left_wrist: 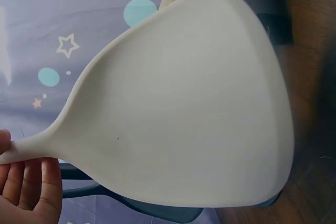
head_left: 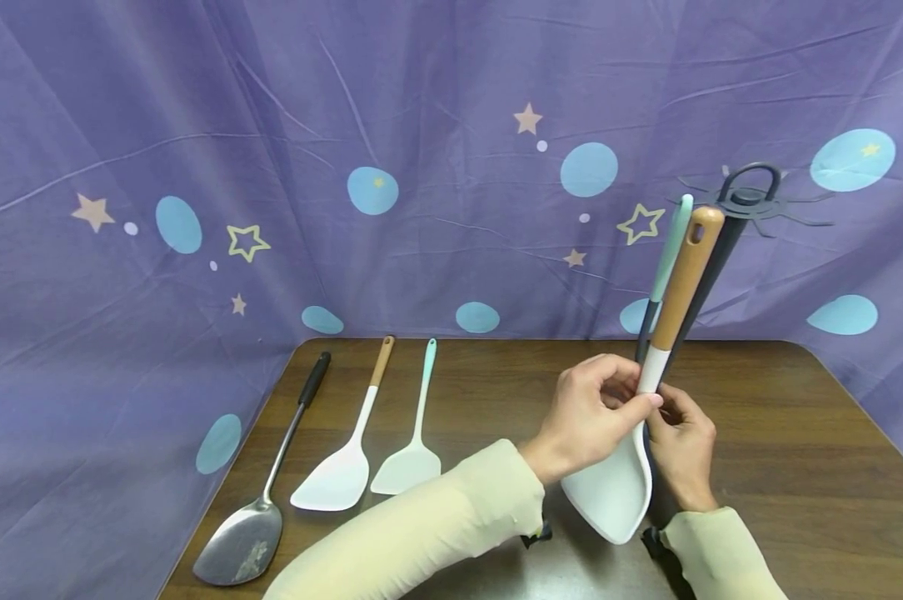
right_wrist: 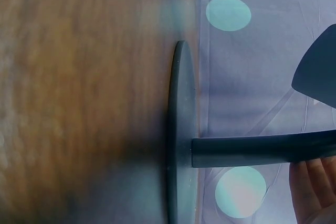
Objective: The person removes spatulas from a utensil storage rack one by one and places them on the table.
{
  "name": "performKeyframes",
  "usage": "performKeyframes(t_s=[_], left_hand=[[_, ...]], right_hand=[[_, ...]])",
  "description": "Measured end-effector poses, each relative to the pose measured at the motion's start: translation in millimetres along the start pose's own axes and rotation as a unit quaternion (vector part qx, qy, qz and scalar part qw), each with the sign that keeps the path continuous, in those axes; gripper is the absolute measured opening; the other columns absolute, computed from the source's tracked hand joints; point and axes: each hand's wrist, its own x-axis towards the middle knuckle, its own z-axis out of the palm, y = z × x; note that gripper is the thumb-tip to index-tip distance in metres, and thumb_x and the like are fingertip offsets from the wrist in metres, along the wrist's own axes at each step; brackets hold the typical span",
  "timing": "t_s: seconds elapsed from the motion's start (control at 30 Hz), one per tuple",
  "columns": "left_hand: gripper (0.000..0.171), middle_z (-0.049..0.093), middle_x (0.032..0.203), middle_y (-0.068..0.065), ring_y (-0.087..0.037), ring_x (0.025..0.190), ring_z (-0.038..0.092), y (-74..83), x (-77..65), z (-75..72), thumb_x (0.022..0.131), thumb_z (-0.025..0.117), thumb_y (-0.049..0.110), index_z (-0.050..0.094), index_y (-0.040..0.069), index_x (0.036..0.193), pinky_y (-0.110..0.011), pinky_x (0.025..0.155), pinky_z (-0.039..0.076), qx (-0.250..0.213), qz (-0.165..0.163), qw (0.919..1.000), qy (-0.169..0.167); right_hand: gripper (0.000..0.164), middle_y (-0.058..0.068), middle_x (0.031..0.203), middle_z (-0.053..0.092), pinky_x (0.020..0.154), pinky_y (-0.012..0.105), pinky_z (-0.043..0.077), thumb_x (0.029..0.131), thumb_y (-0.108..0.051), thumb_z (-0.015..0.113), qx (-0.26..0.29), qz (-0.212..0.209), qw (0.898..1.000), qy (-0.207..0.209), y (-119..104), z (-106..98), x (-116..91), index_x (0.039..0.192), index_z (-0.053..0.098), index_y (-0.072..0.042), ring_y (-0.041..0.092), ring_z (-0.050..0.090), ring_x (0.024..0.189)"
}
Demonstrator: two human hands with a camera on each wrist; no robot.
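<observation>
My left hand [head_left: 594, 417] pinches the white neck of a spatula [head_left: 612, 492] with a wooden handle, held upright, its broad blade pointing down. That blade fills much of the left wrist view. Right behind it stands a black utensil rack [head_left: 714, 258] with a ring of hooks on top. My right hand [head_left: 684, 446] grips the rack's post, low down, with its fingers partly hidden behind the spatula in the head view. A dark spatula with a mint handle [head_left: 674, 242] hangs at the rack, and its dark blade [right_wrist: 319, 72] shows in the right wrist view.
On the wooden table [head_left: 796, 433], to the left, lie a metal spatula [head_left: 245, 542] with a black handle, a white spatula [head_left: 339, 479] with a wooden handle and a pale one [head_left: 410, 467] with a mint handle. The rack's flat round base [right_wrist: 182, 103] rests on the tabletop. A purple curtain [head_left: 451, 250] hangs behind.
</observation>
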Motion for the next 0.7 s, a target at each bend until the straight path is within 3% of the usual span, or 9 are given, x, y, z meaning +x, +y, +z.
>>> performKeyframes(t_s=[0.47, 0.5, 0.7], left_hand=[[0.013, 0.066, 0.084, 0.000, 0.007, 0.072, 0.056, 8.8, 1.3, -2.5, 0.082, 0.074, 0.008, 0.066, 0.006, 0.091, -0.010, 0.062, 0.051, 0.005, 0.008, 0.9999, 0.004], [0.013, 0.066, 0.084, 0.000, 0.007, 0.072, 0.056, 9.3, 1.5, -2.8, 0.082, 0.075, 0.008, 0.066, 0.006, 0.091, -0.010, 0.062, 0.051, 0.004, 0.008, 1.0000, 0.003], [0.013, 0.066, 0.083, -0.003, 0.005, 0.072, 0.057, 11.3, 2.4, -4.3, 0.081, 0.074, 0.007, 0.066, 0.004, 0.091, -0.011, 0.062, 0.052, -0.014, 0.006, 0.9999, 0.003]], right_hand=[[0.016, -0.024, 0.081, 0.057, 0.064, 0.005, 0.046, 0.081, 0.010, 0.065, 0.005, 0.001, 1.000, 0.003, 5.0, -0.1, 1.0, 0.097, 0.068, 0.010, -0.004, 0.058, 0.071], [0.016, -0.020, 0.080, 0.060, 0.064, 0.005, 0.045, 0.081, 0.011, 0.065, 0.002, 0.002, 1.000, 0.005, 10.1, 0.3, 0.8, 0.097, 0.068, 0.009, -0.004, 0.058, 0.071], [0.017, -0.022, 0.079, 0.061, 0.064, 0.005, 0.045, 0.081, 0.008, 0.067, -0.017, 0.014, 1.000, 0.007, 39.0, 3.8, 0.2, 0.098, 0.070, 0.005, -0.003, 0.058, 0.071]])
